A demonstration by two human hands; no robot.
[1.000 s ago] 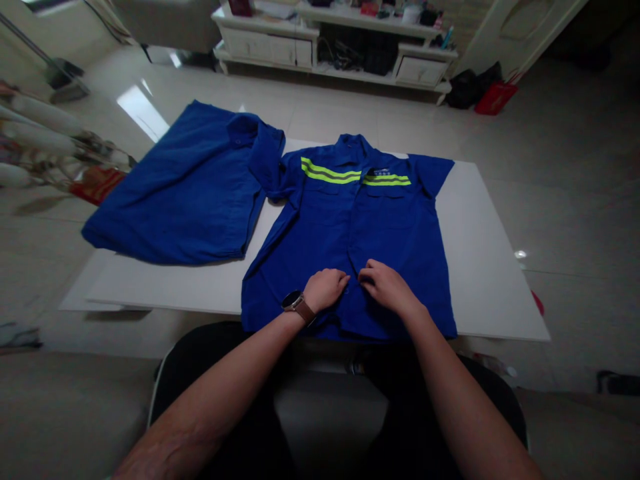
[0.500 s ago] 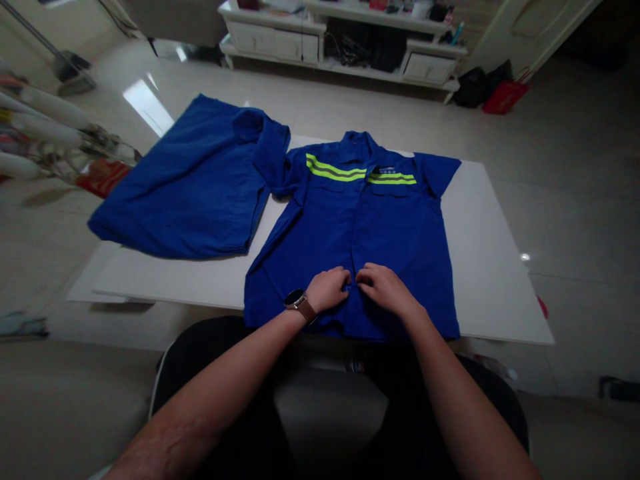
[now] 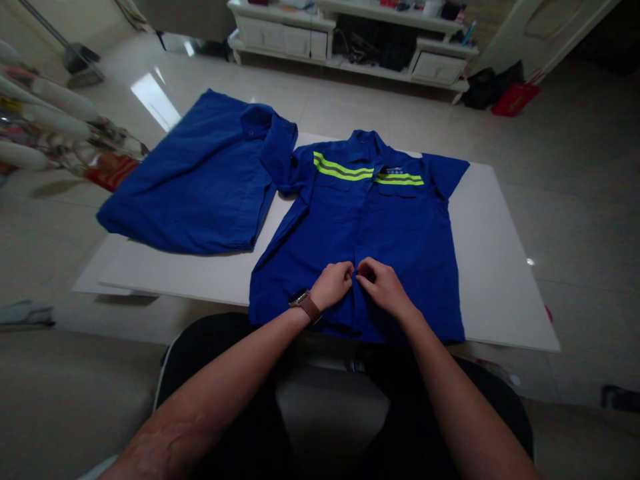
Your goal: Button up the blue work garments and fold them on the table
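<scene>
A blue short-sleeved work shirt (image 3: 405, 233) lies front side up on the white table (image 3: 505, 267), its collar away from me and a yellow-green reflective stripe across the chest. My left hand (image 3: 334, 285), below a wristwatch (image 3: 305, 303), is closed on the front placket near the lower half. Right beside it, my right hand (image 3: 383, 283) pinches the other edge of the same placket. The fingertips of both hands nearly meet. Whether a button sits between them is too small to tell.
Left of the shirt, a second blue garment (image 3: 195, 180) lies folded and hangs over the table's far left edge. A white cabinet (image 3: 280, 40) stands beyond the table. A red bag (image 3: 515, 99) and a black bag (image 3: 483, 88) rest on the floor at the far right.
Both hands have shifted slightly up the placket, and the right fingers have drawn closer to the left ones. The whole view has moved a little.
</scene>
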